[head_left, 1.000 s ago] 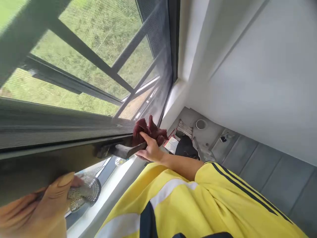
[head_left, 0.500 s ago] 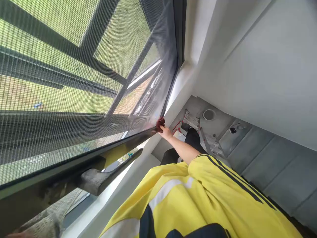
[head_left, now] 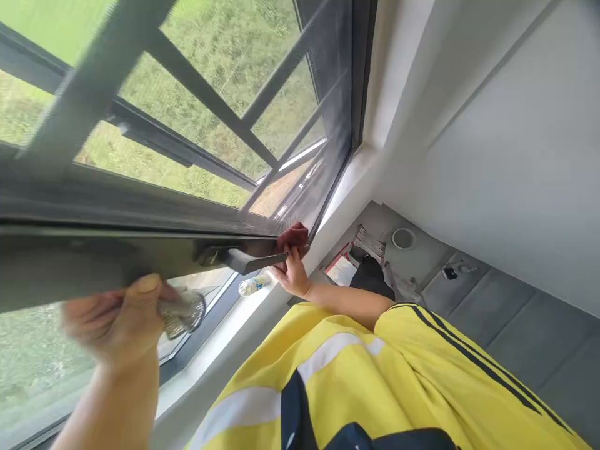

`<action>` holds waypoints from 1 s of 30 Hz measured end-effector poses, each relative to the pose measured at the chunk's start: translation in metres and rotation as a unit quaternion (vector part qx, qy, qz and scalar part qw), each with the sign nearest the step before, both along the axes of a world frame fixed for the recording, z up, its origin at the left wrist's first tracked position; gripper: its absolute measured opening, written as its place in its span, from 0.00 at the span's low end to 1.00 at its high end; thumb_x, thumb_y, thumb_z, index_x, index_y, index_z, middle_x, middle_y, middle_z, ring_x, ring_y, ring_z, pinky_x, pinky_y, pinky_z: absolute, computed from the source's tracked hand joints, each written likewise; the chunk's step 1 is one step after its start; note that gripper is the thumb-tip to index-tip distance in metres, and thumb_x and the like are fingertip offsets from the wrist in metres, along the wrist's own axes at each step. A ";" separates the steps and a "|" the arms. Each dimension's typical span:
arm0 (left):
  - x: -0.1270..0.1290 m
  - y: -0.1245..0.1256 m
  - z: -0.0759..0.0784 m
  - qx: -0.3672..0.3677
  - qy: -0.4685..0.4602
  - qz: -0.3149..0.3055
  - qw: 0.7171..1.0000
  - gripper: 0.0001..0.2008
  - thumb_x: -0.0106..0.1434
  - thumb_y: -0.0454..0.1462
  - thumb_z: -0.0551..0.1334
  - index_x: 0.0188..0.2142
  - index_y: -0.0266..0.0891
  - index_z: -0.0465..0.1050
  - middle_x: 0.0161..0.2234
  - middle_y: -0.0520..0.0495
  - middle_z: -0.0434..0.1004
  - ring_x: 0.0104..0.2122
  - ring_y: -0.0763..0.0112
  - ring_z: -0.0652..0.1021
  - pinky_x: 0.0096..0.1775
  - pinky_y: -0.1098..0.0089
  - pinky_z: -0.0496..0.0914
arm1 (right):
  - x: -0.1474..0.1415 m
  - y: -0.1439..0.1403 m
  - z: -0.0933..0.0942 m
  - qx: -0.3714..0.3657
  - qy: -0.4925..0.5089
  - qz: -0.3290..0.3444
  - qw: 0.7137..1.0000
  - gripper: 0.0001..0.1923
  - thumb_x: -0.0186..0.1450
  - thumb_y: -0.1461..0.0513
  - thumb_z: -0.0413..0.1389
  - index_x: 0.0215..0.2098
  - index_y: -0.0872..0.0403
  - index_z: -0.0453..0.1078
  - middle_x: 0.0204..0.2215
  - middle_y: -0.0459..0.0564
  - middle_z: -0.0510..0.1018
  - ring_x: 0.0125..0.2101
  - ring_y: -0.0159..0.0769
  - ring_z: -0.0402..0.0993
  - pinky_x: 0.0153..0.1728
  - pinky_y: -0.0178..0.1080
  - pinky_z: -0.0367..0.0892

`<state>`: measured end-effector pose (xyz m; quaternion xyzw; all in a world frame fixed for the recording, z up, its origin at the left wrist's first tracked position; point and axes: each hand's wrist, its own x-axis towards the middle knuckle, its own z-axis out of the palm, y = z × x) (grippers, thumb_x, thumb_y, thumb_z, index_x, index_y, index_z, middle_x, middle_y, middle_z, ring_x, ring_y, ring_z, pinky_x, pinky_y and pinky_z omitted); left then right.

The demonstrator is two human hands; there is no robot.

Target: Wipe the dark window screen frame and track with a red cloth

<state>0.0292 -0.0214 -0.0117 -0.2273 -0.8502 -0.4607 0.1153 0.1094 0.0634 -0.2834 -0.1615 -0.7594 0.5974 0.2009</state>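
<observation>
My right hand [head_left: 294,273] is closed on a dark red cloth [head_left: 294,235], pressed against the dark frame [head_left: 140,250] of a mesh window screen [head_left: 262,144]. Its fingers lie right by the tip of the black window handle [head_left: 253,261]. Farther left, my left hand [head_left: 119,315] is at the frame's lower edge, thumb raised and fingers curled, somewhat blurred. A pale, crumpled mesh-like cloth [head_left: 185,310] sticks out from its grip. Part of that cloth is hidden behind the fingers.
A white can or bottle [head_left: 253,285] lies on the pale window sill [head_left: 210,356]. Below on the grey floor are a stepladder [head_left: 370,242], a round bucket [head_left: 403,239] and a small black object [head_left: 450,273]. A white wall [head_left: 506,156] rises at right.
My left hand has come up into view from the lower left corner with the pale cloth. My right hand and the red cloth are now nearer the handle, and the window frame appears at a different angle.
</observation>
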 end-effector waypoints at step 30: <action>-0.013 0.004 0.013 -0.042 -0.059 -0.087 0.994 0.15 0.56 0.46 0.68 0.32 0.37 0.69 0.18 0.55 0.70 0.14 0.76 0.67 0.15 0.75 0.58 | -0.028 0.045 -0.083 -0.130 -0.275 -0.034 0.952 0.32 0.55 0.67 0.55 0.59 0.62 0.59 0.47 0.64 0.74 0.46 0.49 0.73 0.50 0.49 0.65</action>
